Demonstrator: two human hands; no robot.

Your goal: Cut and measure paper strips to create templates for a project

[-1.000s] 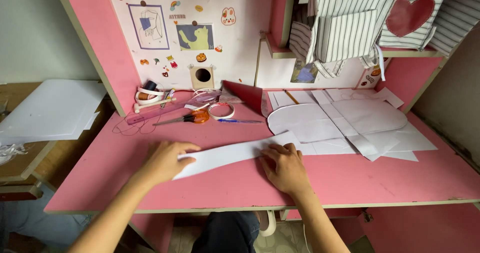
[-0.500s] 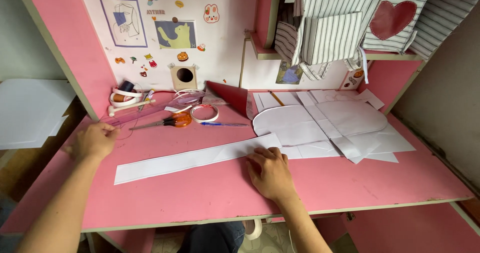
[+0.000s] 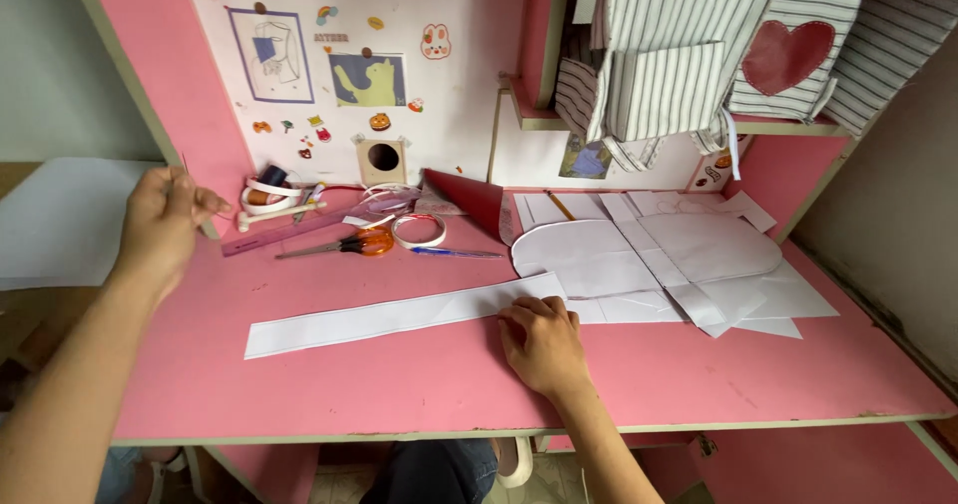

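Head view: long white paper strip [image 3: 399,316] lies flat on the pink bench [image 3: 299,384], its right end pinned under the right hand [image 3: 541,344], fingers spread flat on it. Just beyond those fingers sit cut white pattern pieces [image 3: 659,259]. Left hand [image 3: 165,215] is raised well away from the strip, fingers curled, holding nothing I can make out; orange-handled scissors [image 3: 344,245] and a purple ruler [image 3: 289,233] lie to its right.

pink desk [image 3: 399,384] | white back wall [image 3: 459,115] | pink shelf [image 3: 539,120]
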